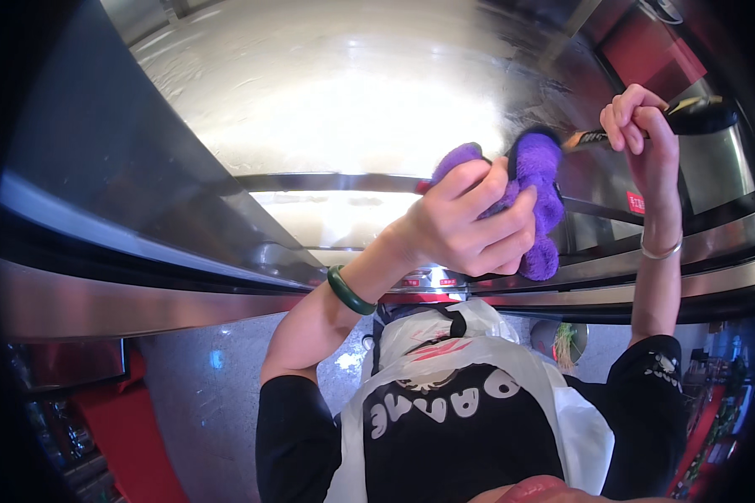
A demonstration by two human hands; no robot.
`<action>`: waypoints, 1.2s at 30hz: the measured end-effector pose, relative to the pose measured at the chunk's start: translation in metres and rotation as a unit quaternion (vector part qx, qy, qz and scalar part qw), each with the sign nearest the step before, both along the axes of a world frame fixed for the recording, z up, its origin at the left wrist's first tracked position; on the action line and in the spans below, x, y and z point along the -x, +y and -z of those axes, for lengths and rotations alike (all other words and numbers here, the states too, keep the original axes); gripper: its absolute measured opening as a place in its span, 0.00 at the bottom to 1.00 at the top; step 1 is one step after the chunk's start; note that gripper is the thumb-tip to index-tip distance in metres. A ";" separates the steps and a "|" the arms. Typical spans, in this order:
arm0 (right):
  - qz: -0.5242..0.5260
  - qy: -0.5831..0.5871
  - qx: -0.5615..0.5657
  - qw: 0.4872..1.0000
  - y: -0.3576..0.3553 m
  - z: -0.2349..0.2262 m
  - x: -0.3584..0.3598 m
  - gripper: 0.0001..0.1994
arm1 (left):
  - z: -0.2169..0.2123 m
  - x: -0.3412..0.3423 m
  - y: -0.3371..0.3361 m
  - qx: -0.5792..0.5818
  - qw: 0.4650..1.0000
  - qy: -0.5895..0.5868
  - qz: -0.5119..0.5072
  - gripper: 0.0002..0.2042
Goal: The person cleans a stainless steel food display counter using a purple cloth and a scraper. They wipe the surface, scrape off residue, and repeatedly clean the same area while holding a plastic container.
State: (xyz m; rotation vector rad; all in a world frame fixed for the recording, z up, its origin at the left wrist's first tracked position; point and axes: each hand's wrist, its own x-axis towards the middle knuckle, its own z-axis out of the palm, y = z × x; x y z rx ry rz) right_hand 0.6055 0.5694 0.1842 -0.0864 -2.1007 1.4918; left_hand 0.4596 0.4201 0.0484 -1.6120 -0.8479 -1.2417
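My left hand [478,222], with a dark green bangle at its wrist, is closed around a bunched purple cloth [539,197]. The cloth is pressed against the dark rounded end of a long-handled tool [590,138], whose exact kind I cannot make out. Farther right, my right hand [642,126] grips the tool's handle with bent fingers, and a black and yellow end sticks out beyond it. A thin silver bangle circles that wrist. Both hands are raised over the near side of a shiny metal work surface [252,109].
A dark steel panel [134,151] slants along the left. The counter's metal front edge [143,302] crosses before me. Below are a grey floor [201,394], a red panel [130,427] and green stalks [564,339] in a round container at lower right.
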 end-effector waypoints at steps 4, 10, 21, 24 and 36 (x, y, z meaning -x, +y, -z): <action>0.100 -0.007 -0.114 0.988 -0.015 0.009 0.024 0.11 | -0.003 -0.002 0.001 0.005 1.000 0.007 -0.010 0.13; 0.092 0.024 -0.035 0.995 0.004 0.011 -0.024 0.11 | 0.001 0.000 -0.001 -0.001 1.000 -0.013 0.000 0.14; 0.259 -0.022 -0.065 0.963 -0.007 -0.001 -0.013 0.11 | 0.000 -0.004 0.001 0.005 1.000 -0.025 -0.008 0.12; 0.073 -0.073 -0.051 0.993 0.024 -0.005 0.039 0.08 | 0.000 -0.002 0.000 0.006 1.000 -0.021 -0.012 0.12; -0.018 -0.068 -0.079 0.994 -0.022 -0.015 0.107 0.08 | -0.016 0.003 -0.015 0.086 0.995 -0.012 -0.056 0.10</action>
